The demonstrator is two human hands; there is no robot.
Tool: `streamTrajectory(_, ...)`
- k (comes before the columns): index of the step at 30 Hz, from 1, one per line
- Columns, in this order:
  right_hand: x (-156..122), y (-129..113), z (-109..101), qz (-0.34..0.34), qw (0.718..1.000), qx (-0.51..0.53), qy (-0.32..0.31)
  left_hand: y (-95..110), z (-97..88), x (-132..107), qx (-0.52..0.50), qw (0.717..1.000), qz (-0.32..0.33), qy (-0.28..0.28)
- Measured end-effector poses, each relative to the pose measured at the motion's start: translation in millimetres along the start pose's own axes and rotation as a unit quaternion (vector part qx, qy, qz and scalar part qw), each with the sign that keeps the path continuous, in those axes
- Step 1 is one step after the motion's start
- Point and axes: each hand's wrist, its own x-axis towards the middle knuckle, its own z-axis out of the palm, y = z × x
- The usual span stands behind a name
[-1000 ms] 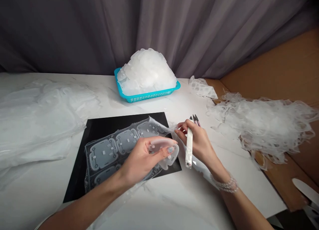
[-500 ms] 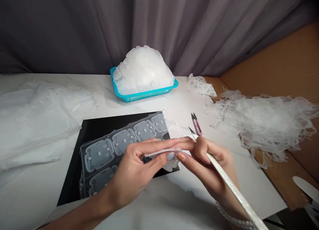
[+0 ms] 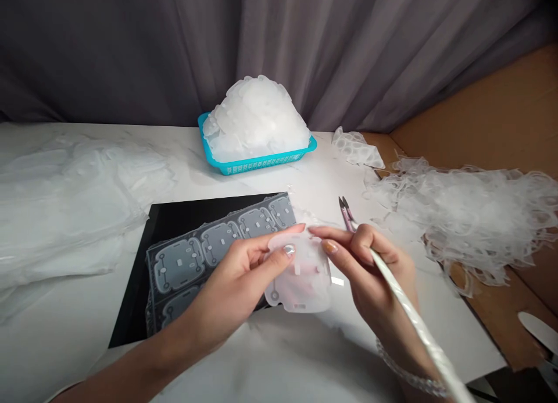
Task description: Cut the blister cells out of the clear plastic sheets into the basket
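My left hand (image 3: 244, 275) pinches a translucent, frosted moulded plastic piece (image 3: 305, 286) by its upper left, thumb on the near face. The piece has rounded corners, small slots and a ring-shaped mark, and its flat face is turned toward me. In my right hand (image 3: 379, 269) is a craft knife (image 3: 410, 313) with a long white handle, slanting down to the lower right. The right thumb and forefinger are at the piece's upper right edge. Beneath the left hand, a clear sheet of similar moulded shapes (image 3: 178, 266) lies on a black mat (image 3: 131, 310).
A blue basket (image 3: 261, 163) heaped with frosted pieces stands at the back. Pink-handled thread snips (image 3: 346, 212) lie beyond my right hand. Cut-out scrap webbing (image 3: 475, 217) piles up on the right against cardboard (image 3: 488, 112). Stacked translucent sheets (image 3: 65, 205) cover the left side.
The plastic piece has tilted from nearly edge-on to face toward me. My right fingers have shifted from its near edge to its upper right corner, knife still in hand.
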Motion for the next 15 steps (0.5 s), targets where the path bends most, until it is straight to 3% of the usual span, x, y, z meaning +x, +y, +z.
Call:
streamTrajectory(2,1,-1,-2,-0.12,0.99,-0.08,-0.002,5,0.1,-1,-0.044,0.998,-0.046,0.018)
streamTrajectory(5,0,-3,-2,-0.314,0.928,-0.159,-0.121,10,-0.3,-3,-0.055,0.994,-0.07,0.065)
streamTrajectory(7,-2,-3,1,-0.368,0.889,-0.193,-0.192,11,-1.5,-4,-0.04,0.992,-0.08,0.083)
streamTrajectory(9,-5,-1,6,-0.363,0.892,-0.179,-0.201,10,-4.3,-4,-0.02,0.993,-0.089,0.079)
streamTrajectory(11,-9,0,10,-0.32,0.925,-0.129,-0.158,10,-9.2,-3,0.009,0.995,-0.085,0.056)
streamTrajectory(15,-14,-4,14,-0.152,0.985,-0.064,-0.054,12,-22.5,3,0.089,0.99,-0.068,-0.088)
